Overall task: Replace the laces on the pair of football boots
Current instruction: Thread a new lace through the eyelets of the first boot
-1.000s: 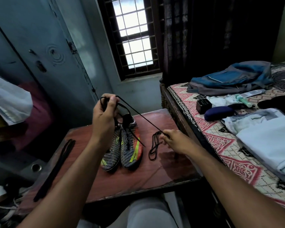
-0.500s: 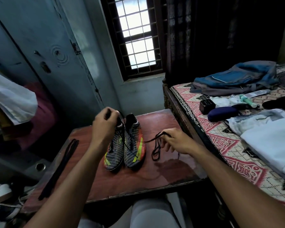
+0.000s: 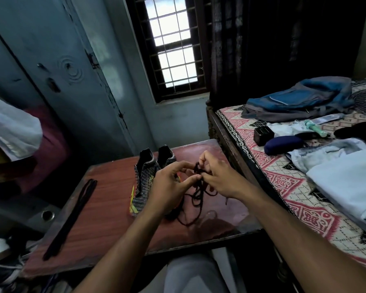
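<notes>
Two patterned grey football boots [image 3: 145, 180] with yellow and orange trim stand side by side on a reddish wooden table [image 3: 105, 220], toes toward me. My left hand [image 3: 169, 187] covers the right boot's front. My right hand [image 3: 219, 176] meets it just right of the boots. Both hands pinch a tangled dark lace [image 3: 195, 195], which hangs in loops onto the table. A second flat black lace [image 3: 72, 216] lies stretched along the table's left side.
A bed with a patterned sheet [image 3: 283, 187] borders the table on the right, carrying a blue backpack [image 3: 300, 100], folded clothes [image 3: 347, 178] and a dark case [image 3: 283, 143]. A metal cupboard [image 3: 57, 85] stands at the left, a barred window [image 3: 173, 47] behind.
My left hand came down and right from above the boots to meet my right hand. The lace, earlier pulled taut between the hands, is now bunched in loops between them.
</notes>
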The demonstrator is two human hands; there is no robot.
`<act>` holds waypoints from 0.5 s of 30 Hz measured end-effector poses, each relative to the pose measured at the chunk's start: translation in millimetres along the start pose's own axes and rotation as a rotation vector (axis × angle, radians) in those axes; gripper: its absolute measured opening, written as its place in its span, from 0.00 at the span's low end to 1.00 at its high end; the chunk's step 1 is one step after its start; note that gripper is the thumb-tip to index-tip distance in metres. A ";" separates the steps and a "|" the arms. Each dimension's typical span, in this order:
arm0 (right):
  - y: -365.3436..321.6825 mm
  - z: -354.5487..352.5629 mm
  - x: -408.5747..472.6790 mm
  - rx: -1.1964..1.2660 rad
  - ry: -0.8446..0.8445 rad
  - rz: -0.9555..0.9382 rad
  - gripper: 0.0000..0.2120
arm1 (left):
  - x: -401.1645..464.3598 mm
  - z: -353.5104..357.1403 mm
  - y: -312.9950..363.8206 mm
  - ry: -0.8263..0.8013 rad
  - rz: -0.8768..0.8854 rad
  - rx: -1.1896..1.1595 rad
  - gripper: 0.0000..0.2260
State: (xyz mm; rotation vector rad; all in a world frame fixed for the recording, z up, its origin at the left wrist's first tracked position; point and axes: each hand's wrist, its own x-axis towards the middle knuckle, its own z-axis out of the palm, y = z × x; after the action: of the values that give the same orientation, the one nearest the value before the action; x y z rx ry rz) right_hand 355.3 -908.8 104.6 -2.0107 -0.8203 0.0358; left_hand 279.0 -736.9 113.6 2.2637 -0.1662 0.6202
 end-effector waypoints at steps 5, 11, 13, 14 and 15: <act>-3.5 -1.4 -1.6 0.022 0.006 -0.057 0.13 | -1.6 1.3 -6.3 -0.027 -0.097 -0.067 0.04; -3.6 -1.6 1.0 0.302 0.070 0.000 0.04 | -3.9 -7.3 0.1 -0.081 -0.222 -0.338 0.04; -2.9 2.4 1.2 0.398 0.072 0.071 0.04 | -4.7 -8.0 3.0 -0.102 -0.245 -0.413 0.04; -3.2 4.5 1.1 0.454 0.071 0.095 0.04 | -4.6 -8.4 3.3 -0.109 -0.259 -0.442 0.04; -4.2 6.2 0.6 0.511 0.073 0.110 0.05 | -4.9 -8.7 3.3 -0.116 -0.273 -0.465 0.04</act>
State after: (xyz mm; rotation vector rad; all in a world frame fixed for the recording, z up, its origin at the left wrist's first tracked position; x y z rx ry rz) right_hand 351.5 -902.3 104.6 -1.5607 -0.5808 0.2128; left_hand 270.4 -733.3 118.5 1.8281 -0.0484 0.2696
